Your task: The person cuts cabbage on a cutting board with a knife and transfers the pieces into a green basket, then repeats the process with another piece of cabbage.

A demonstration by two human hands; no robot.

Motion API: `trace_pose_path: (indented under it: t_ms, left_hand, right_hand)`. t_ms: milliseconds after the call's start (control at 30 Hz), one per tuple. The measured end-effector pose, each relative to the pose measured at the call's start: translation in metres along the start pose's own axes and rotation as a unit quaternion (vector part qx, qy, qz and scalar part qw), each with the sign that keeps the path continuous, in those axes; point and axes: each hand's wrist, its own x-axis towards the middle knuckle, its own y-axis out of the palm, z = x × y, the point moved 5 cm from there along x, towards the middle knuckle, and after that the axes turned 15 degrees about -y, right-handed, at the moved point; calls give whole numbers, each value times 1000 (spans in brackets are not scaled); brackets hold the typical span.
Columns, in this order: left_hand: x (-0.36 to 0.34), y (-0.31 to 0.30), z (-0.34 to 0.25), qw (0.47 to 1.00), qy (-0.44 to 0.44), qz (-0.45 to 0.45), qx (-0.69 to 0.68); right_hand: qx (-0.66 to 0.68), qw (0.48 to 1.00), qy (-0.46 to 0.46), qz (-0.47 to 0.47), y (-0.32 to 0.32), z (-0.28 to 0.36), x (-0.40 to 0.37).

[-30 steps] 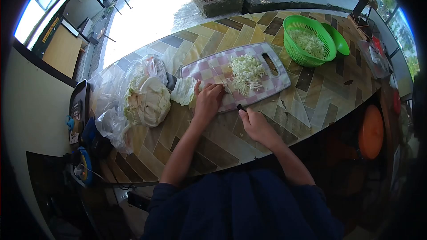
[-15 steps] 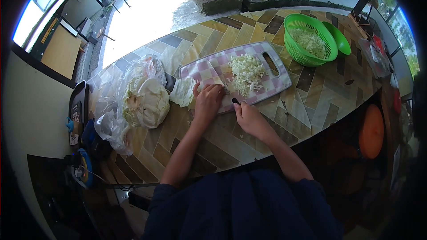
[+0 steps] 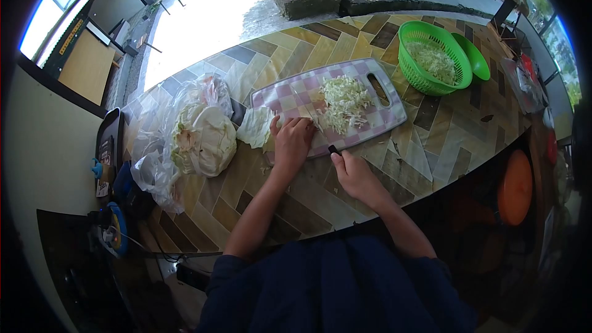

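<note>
At the left end of the bench (image 3: 394, 176), with its herringbone-patterned top, lies a dark tray (image 3: 111, 132) with small items in it. Next comes a crumpled clear plastic bag (image 3: 151, 169), bunched around the left and far sides of a pale cabbage (image 3: 213, 145) that sits on the bench. Just right of the cabbage, a flat cabbage leaf (image 3: 253, 126) overhangs the left edge of a pink-and-white checked cutting board (image 3: 274, 95). The left hand (image 3: 292, 140) rests over the leaf's right part with its fingers bent; whether it grips the leaf or only presses it, I cannot tell. Close by its fingertips, the thin blade of a knife (image 3: 333, 150) slants over the board, seen nearly edge-on. To the right of the blade, a loose heap of shredded cabbage (image 3: 344, 102) lies on the board. The right hand (image 3: 357, 176) is closed around the knife's black handle, at the board's near edge. Beyond the board's right end stands a green basket (image 3: 425, 80) holding more shreds, with a green bowl (image 3: 476, 65) just beside it.
</note>
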Motion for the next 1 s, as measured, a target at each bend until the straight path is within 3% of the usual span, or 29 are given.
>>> trace_pose_path:
  t_ms: [367, 633, 1000]
  left_hand:
    - [2, 0, 0, 999, -24, 26, -26]
    - [7, -8, 0, 999, 20, 29, -21]
    - [7, -15, -4, 999, 15, 39, -7]
  right_hand:
    - [-15, 1000, -9, -18, 13, -4, 17]
    - [-47, 999, -8, 1, -1, -9, -3]
    - [5, 999, -24, -25, 7, -1, -5]
